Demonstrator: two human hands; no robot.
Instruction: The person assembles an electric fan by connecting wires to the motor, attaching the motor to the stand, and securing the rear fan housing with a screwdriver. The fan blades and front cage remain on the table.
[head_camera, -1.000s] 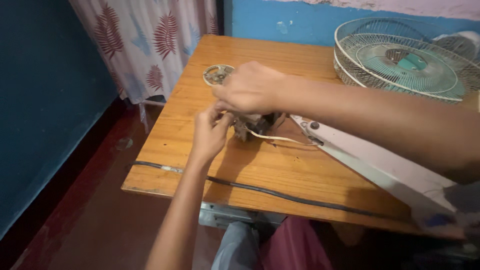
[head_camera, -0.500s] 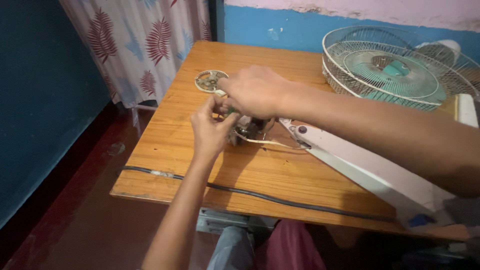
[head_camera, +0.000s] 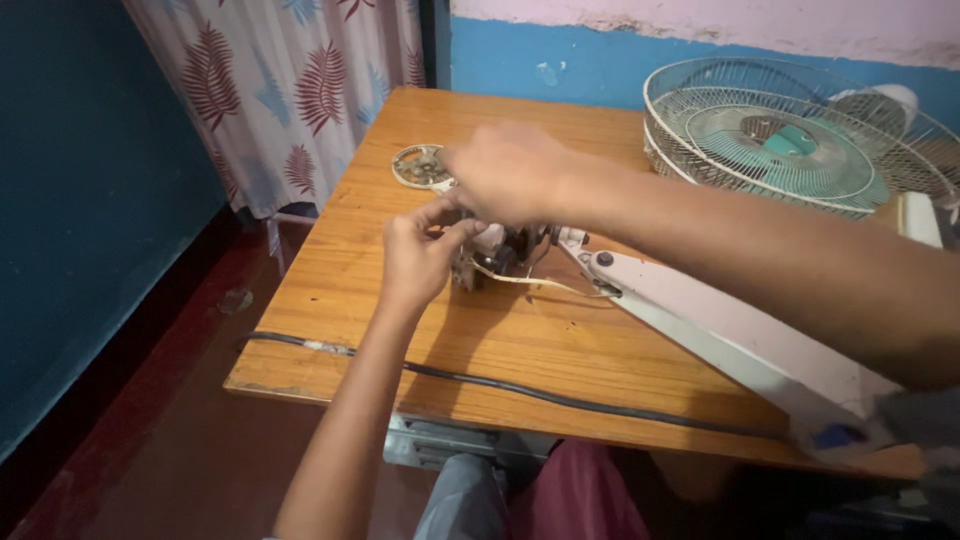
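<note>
Bare desk (head_camera: 560, 345) lies open at lower centre of the frame, crossed only by a black cable (head_camera: 520, 388) (lying flat). At right the white fan stand (head_camera: 740, 340) bars the way; the fan cage (head_camera: 790, 135) fills the upper right.

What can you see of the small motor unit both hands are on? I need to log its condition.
The motor unit is a small, dark metal block with pale parts, at the end of a long white fan arm lying on the wooden table. A pale wire loops from it toward the arm. The right hand covers its top; the left hand pinches at its left side. Finer detail is hidden.
</note>
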